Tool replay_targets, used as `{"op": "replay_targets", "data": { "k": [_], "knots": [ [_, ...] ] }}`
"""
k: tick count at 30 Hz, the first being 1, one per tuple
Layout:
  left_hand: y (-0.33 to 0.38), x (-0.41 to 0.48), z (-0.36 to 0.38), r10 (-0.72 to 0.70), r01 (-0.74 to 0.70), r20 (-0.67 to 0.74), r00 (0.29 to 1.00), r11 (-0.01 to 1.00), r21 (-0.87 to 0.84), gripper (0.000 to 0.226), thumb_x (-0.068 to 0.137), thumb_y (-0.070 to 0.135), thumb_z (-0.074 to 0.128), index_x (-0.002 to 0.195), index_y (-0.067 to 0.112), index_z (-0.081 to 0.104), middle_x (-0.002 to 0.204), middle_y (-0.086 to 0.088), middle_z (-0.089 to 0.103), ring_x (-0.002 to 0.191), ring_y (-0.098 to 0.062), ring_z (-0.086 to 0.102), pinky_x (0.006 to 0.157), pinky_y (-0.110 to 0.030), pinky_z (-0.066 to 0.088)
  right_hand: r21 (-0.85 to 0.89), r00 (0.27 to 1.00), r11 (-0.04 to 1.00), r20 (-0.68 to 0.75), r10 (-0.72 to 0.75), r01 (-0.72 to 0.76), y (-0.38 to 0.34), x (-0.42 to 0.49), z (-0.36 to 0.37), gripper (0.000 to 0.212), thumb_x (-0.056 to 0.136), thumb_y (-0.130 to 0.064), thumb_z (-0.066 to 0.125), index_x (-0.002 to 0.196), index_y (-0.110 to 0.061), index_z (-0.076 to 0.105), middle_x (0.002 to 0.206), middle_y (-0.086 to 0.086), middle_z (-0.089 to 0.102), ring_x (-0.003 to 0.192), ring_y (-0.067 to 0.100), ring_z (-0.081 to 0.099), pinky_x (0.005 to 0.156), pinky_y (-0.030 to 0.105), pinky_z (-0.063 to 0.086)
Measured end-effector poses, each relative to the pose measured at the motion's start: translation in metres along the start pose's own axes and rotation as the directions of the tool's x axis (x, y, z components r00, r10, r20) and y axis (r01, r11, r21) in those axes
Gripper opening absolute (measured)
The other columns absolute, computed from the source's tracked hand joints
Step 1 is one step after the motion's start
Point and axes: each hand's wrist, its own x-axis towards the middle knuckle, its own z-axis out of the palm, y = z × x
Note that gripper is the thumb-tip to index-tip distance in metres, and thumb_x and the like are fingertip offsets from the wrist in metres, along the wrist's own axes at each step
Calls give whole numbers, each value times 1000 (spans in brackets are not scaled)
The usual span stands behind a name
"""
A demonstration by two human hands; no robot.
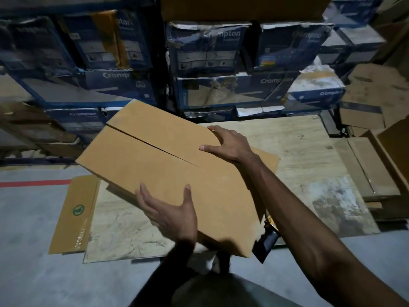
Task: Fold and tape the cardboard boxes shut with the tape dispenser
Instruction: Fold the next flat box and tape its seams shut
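Note:
A plain brown cardboard box (155, 165) is tilted above the wooden table (309, 165). Its two top flaps are folded down and meet at a bare seam running from far left to near right. My left hand (170, 209) holds the near edge, thumb on the top face and fingers along the side. My right hand (228, 144) grips the far right edge, thumb lying on top. The tape dispenser (269, 239) lies on the table's near edge, mostly hidden under the box's near right corner.
A flattened carton (73, 216) with a green mark lies off the table's left side. More flat cardboard (367, 167) is stacked at the right. Stacked blue printed cartons (221, 63) form a wall behind the table. A red line (35, 183) marks the grey floor.

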Motion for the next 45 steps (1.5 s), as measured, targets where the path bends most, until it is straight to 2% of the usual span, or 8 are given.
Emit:
{"op": "replay_targets", "data": {
  "k": [3, 6, 12, 19, 28, 33, 40, 45],
  "knots": [
    [9, 53, -7, 597, -725, 435, 674, 647, 235, 80, 96, 61, 56, 163, 35, 22, 174, 3, 9, 159, -19, 7, 127, -54, 11, 112, 978, 989, -175, 115, -97, 18, -31, -7, 78, 82, -76, 64, 148, -37, 48, 145, -4, 60, 128, 19, 56, 106, 44, 45],
    [7, 111, 5, 498, -891, 775, 388, 417, 178, 67, 104, 71, 26, 163, 46, 7, 174, 7, -1, 159, -17, -2, 127, -56, 14, 283, 816, 935, -475, 330, -213, 60, -87, -9, 57, 89, -57, 70, 140, -35, 57, 143, -9, 60, 129, 13, 53, 109, 40, 41],
    [4, 182, 6, 434, -905, 807, 400, 329, 271, 66, 99, 76, 3, 160, 53, 7, 172, 12, -5, 159, -17, -2, 126, -61, 4, 784, 197, 458, -414, 889, -420, 146, -214, 77, 45, 93, -42, 73, 125, -14, 59, 124, 10, 65, 112, 35, 63, 88, 40, 50],
    [14, 258, 17, 436, -841, 745, 504, 443, 310, 69, 101, 75, 9, 162, 46, 18, 173, 3, 10, 159, -29, 10, 120, -69, 6, 863, 15, -70, 89, 996, -500, 132, -243, 163, 84, 78, -52, 86, 132, -6, 42, 136, 29, 50, 115, 45, 58, 94, 58, 52],
    [30, 323, 17, 246, -613, 600, 761, 573, 544, 101, 78, 100, 14, 163, 45, 13, 174, -6, 2, 158, -39, 8, 118, -73, 2, 907, 182, 25, 57, 982, -420, 102, -225, 166, 78, 86, -38, 83, 147, -13, 42, 145, 21, 55, 132, 42, 51, 108, 50, 44],
    [29, 317, 18, 250, -589, 566, 786, 584, 559, 105, 75, 103, 18, 163, 45, 14, 168, -18, 21, 149, -50, 24, 115, -74, 15, 982, 227, 44, -2, 974, -181, 95, -221, 126, 48, 99, -12, 69, 142, -6, 48, 96, 10, 64, 86, 25, 58, 74, 42, 53],
    [20, 288, 11, 306, -602, 540, 784, 586, 543, 104, 78, 101, 18, 163, 42, 16, 162, -24, 29, 145, -52, 30, 112, -73, 18, 955, 195, 296, -295, 935, 23, 209, -196, 92, 74, 63, -65, 90, 123, -33, 64, 127, 8, 71, 115, 31, 67, 99, 64, 52],
    [15, 223, 9, 291, -565, 504, 813, 602, 564, 115, 78, 100, 18, 164, 24, 16, 155, -26, 38, 139, -46, 35, 109, -68, 27, 784, 255, 603, -558, 789, -148, 127, -188, -39, 67, 67, -77, 80, 118, -45, 52, 121, 0, 69, 108, 28, 70, 89, 62, 58]
  ]
}}
